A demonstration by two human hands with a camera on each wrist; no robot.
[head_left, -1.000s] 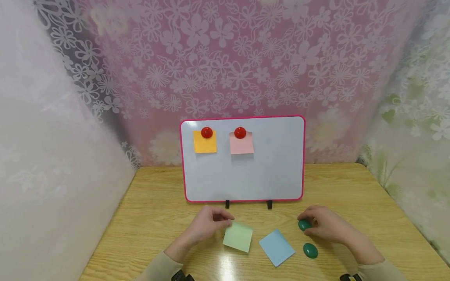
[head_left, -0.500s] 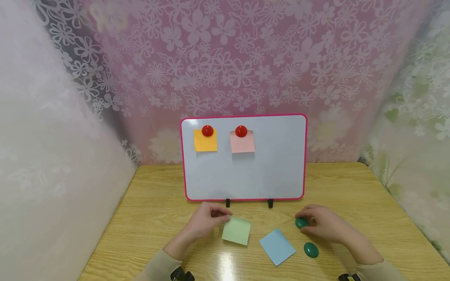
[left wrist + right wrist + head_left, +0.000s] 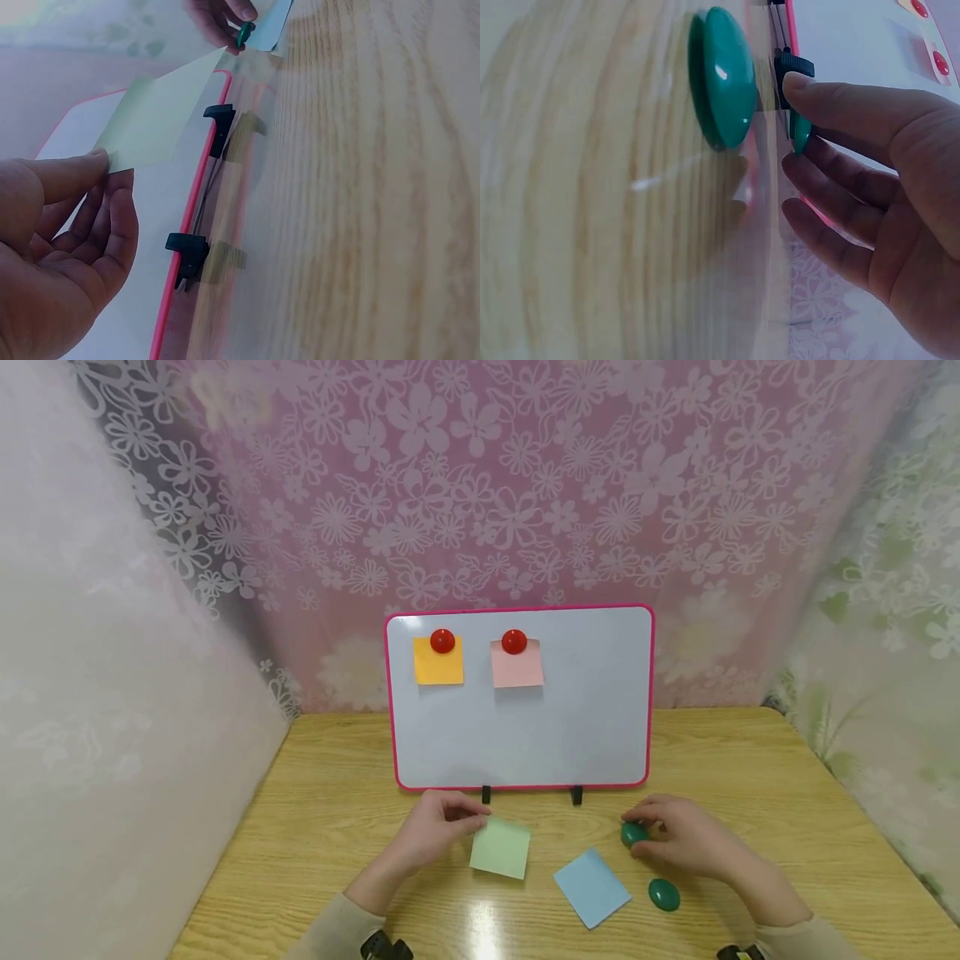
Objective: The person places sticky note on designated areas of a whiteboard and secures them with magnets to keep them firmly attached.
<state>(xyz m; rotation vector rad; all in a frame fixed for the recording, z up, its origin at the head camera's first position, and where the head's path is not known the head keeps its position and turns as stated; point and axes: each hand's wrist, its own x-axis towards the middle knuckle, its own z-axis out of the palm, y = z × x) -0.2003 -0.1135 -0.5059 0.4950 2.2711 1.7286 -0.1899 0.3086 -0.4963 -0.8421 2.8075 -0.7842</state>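
My left hand pinches a pale green sticky note by its upper left corner. In the left wrist view the note is lifted off the table between thumb and fingers. My right hand holds a green round magnet between thumb and fingertips; the right wrist view shows only part of this magnet past the thumb. A second green magnet lies on the table just below that hand. Between the hands a blue sticky note lies flat, turned at an angle.
A pink-framed whiteboard stands behind the hands on black feet. On it, red magnets hold an orange note and a pink note. Patterned curtains enclose the wooden table at back and sides.
My left hand has moved slightly up and left, carrying the green note with it. My right hand has shifted a little left with its green magnet. The blue note and second magnet stay put.
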